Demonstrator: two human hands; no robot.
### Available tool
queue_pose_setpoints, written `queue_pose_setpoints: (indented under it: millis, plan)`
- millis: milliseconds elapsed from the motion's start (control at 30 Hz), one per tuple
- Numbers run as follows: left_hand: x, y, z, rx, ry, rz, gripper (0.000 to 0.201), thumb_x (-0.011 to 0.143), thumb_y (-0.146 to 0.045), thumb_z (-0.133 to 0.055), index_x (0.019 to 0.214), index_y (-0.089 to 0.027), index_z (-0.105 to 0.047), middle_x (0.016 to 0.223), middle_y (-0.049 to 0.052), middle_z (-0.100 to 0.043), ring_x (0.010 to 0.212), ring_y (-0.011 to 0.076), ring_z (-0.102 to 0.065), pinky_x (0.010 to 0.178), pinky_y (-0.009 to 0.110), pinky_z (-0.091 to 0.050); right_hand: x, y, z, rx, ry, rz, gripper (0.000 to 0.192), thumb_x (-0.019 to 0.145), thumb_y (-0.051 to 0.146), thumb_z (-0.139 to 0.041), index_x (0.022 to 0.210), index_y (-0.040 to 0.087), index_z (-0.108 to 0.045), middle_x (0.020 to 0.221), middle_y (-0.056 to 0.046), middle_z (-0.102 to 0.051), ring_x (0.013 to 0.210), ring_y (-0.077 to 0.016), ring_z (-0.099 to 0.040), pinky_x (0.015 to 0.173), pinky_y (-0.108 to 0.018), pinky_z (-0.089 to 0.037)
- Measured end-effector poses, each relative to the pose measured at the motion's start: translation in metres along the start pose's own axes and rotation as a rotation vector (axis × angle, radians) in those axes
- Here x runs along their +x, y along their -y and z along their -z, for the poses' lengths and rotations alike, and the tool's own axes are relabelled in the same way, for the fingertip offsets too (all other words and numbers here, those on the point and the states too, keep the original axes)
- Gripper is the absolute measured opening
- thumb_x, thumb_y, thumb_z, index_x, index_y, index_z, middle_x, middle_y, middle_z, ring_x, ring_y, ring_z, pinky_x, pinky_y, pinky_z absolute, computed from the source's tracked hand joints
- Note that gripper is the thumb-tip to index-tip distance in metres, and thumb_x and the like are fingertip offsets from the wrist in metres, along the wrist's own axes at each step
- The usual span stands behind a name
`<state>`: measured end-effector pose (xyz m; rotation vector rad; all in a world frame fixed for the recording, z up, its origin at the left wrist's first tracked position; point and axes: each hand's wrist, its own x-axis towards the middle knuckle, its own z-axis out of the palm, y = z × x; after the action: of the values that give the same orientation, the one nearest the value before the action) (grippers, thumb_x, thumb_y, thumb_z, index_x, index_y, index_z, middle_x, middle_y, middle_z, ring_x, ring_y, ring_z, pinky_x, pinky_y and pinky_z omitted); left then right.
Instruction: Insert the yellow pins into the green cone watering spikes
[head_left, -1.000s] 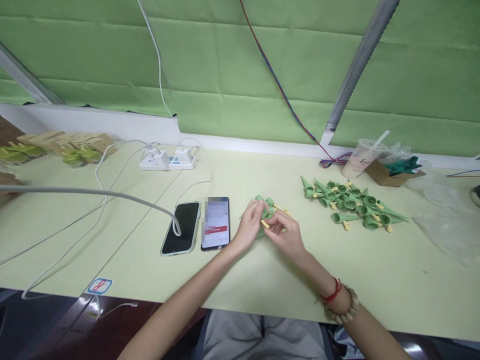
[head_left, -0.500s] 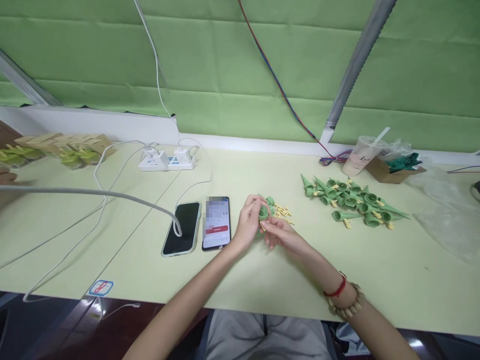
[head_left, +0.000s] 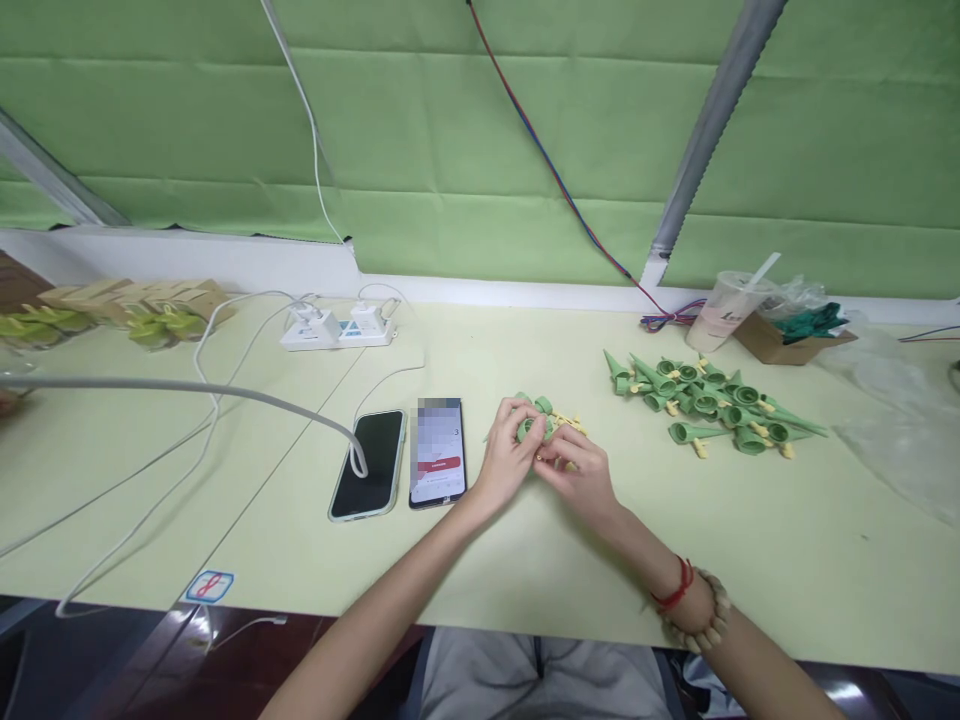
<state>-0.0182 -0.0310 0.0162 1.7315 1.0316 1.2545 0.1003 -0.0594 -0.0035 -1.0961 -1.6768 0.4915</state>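
My left hand (head_left: 510,452) is closed around a green plastic cone (head_left: 525,430), its round hollow end turned up toward me. Against the near side of that cone, my right hand (head_left: 581,470) pinches a small yellow plastic piece (head_left: 538,457); the fingers cover most of it. Just behind both hands lie loose green cones (head_left: 543,404) and a small heap of yellow pieces (head_left: 571,424), partly hidden. Off to the right is a pile of green cones (head_left: 705,403), several with yellow pieces sticking out at the side.
Two phones, one dark (head_left: 367,465) and one lit (head_left: 438,455), lie left of my hands. A white cable (head_left: 247,385) hangs across the left side near a power strip (head_left: 337,335). A drink cup (head_left: 720,310), a cardboard box (head_left: 787,345) and plastic bags (head_left: 892,420) stand back right.
My right hand has turned and closed in on the cone, its fingers now bunched at the rim. The cone has tipped slightly in my left hand. The view has shifted a little.
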Motion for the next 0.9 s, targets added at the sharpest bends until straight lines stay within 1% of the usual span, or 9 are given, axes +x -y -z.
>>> queue_pose_setpoints:
  millis: [67,133,233,300,467,600,733,800,900]
  plan:
    - [0.002,0.002,0.001,-0.031,-0.025,0.021,0.033,0.086,-0.044,-0.038,0.070,-0.018,-0.052,0.085,0.004,-0.047,0.086,0.0150,-0.048,0.080,0.025,-0.037,0.002,0.001,0.000,0.054,0.016,-0.062,0.011,0.072,0.020,-0.057,0.061,0.020,-0.056,0.069,-0.002,-0.056,0.057,-0.0121,-0.051,0.047,-0.023,-0.042]
    - [0.004,0.004,0.002,-0.074,-0.075,0.066,0.035,0.087,-0.045,-0.036,0.069,-0.018,-0.051,0.083,0.003,-0.047,0.085,0.0148,-0.048,0.080,0.025,-0.036,0.004,0.003,0.001,0.120,0.035,-0.167,0.008,0.072,0.027,-0.062,0.070,0.020,-0.060,0.078,-0.003,-0.060,0.057,-0.0121,-0.054,0.047,-0.023,-0.042]
    - [0.006,0.007,0.003,-0.129,-0.138,0.118,0.037,0.086,-0.047,-0.036,0.069,-0.019,-0.052,0.081,0.003,-0.049,0.085,0.0148,-0.049,0.082,0.025,-0.035,0.006,0.006,0.000,0.225,0.055,-0.324,0.020,0.073,0.037,-0.062,0.083,0.019,-0.064,0.087,-0.005,-0.064,0.055,-0.0115,-0.055,0.046,-0.024,-0.043]
    - [0.007,0.008,0.004,-0.143,-0.149,0.113,0.038,0.086,-0.048,-0.035,0.069,-0.019,-0.053,0.081,0.003,-0.050,0.085,0.0149,-0.049,0.082,0.026,-0.035,0.008,0.007,0.000,0.301,0.075,-0.423,0.026,0.073,0.041,-0.062,0.086,0.018,-0.065,0.087,-0.006,-0.066,0.052,-0.0110,-0.055,0.044,-0.023,-0.043]
    - [0.006,0.006,0.003,-0.117,-0.123,0.051,0.038,0.086,-0.049,-0.034,0.071,-0.019,-0.052,0.085,0.004,-0.049,0.088,0.0159,-0.049,0.083,0.027,-0.036,0.012,0.007,0.000,0.507,0.209,-0.668,0.032,0.066,0.049,-0.066,0.071,0.018,-0.061,0.066,-0.002,-0.063,0.044,-0.0096,-0.051,0.035,-0.021,-0.038]
    - [0.004,0.002,0.002,-0.083,-0.072,-0.011,0.037,0.086,-0.049,-0.036,0.069,-0.019,-0.051,0.091,0.005,-0.048,0.094,0.0168,-0.048,0.085,0.027,-0.037,0.015,0.008,0.005,0.656,0.270,-0.767,0.033,0.062,0.048,-0.069,0.064,0.018,-0.056,0.059,0.002,-0.057,0.043,-0.0067,-0.048,0.036,-0.017,-0.036]
    - [0.001,0.001,0.002,-0.042,0.003,-0.050,0.034,0.086,-0.045,-0.037,0.070,-0.019,-0.050,0.093,0.005,-0.046,0.096,0.0169,-0.047,0.087,0.029,-0.036,0.016,0.008,0.007,0.660,0.302,-0.796,0.032,0.057,0.041,-0.073,0.061,0.018,-0.051,0.046,0.007,-0.046,0.040,-0.0050,-0.039,0.038,-0.017,-0.031]
    - [0.000,0.002,0.001,-0.027,0.031,-0.047,0.032,0.087,-0.044,-0.038,0.071,-0.019,-0.049,0.093,0.005,-0.046,0.097,0.0166,-0.047,0.087,0.028,-0.036,0.015,0.008,0.005,0.612,0.229,-0.733,0.033,0.054,0.036,-0.074,0.058,0.019,-0.045,0.044,0.009,-0.042,0.039,-0.0051,-0.036,0.039,-0.018,-0.029]
    - [0.000,0.004,-0.001,-0.020,0.033,-0.025,0.033,0.087,-0.045,-0.037,0.072,-0.019,-0.050,0.092,0.005,-0.045,0.096,0.0163,-0.047,0.086,0.028,-0.036,0.012,0.009,0.000,0.483,0.053,-0.540,0.033,0.055,0.029,-0.070,0.054,0.020,-0.039,0.046,0.008,-0.040,0.041,-0.0060,-0.035,0.042,-0.020,-0.029]
